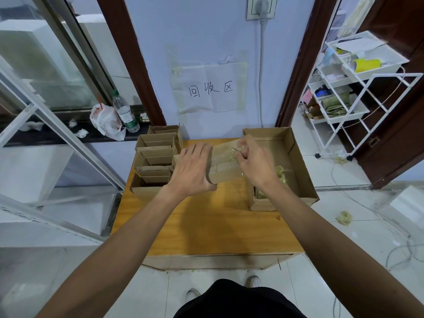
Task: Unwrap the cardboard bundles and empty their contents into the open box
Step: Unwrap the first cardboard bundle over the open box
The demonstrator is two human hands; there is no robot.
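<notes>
As the yellow table (206, 226) meets a blue wall (206, 31), the left hand (191, 171) grips the brown cardboard bundle (226, 166). The right hand (254, 164), just beside it, pinches the bundle's clear wrap (234, 155).

A wooden table (206, 226) stands against a pale blue wall where a taped paper sign (213, 97) carries three handwritten characters. Above it, at far centre, a grey plug (262, 5) sits in a wall socket, its cord (260, 65) running down behind the table. On a dark ledge (46, 137) at far left, a clear water bottle (125, 112) stands upright, touching a crumpled white plastic bag (105, 121), with wadded tissues (81, 133) nearby. At far right, a white wire cart (358, 125) holds a yellow roll (367, 64), papers and folded green cloth (337, 107). Loose cables (400, 251) and a yellowish scrap (343, 218) lie on the white floor tiles to the right.
</notes>
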